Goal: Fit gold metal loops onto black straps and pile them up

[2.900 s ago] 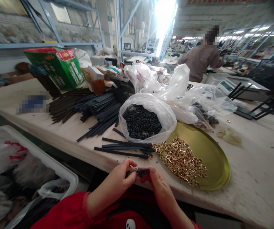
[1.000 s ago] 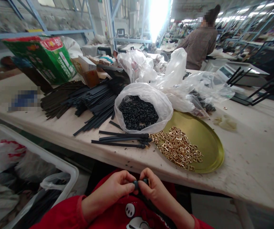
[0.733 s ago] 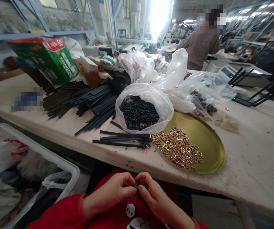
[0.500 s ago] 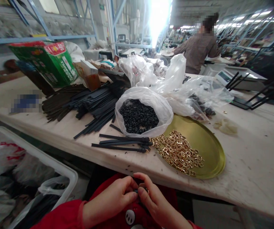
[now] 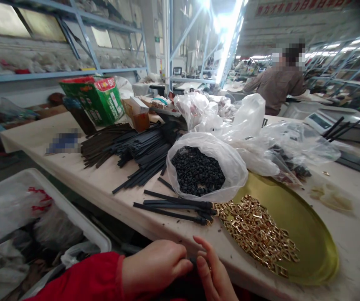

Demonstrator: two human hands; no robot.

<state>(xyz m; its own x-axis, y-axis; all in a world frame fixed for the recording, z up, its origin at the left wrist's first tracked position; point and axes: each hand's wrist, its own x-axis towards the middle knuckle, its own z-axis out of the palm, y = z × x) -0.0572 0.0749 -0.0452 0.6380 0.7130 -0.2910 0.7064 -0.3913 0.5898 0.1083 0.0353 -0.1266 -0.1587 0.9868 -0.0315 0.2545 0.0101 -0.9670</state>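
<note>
Left hand (image 5: 156, 265) and right hand (image 5: 214, 274) grip a mostly hidden dark strip (image 5: 193, 261) between them; just beyond lie flat black straps (image 5: 169, 212), with angular gold metal frames (image 5: 258, 230) to their right.

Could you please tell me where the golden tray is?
In the head view, the golden tray lies on the table at lower right, beside the open bag of black pieces.

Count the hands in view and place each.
2 clear ones: left hand, bottom centre; right hand, just right of it, a dark piece between them. The co-worker has hands I can't make out.
</note>
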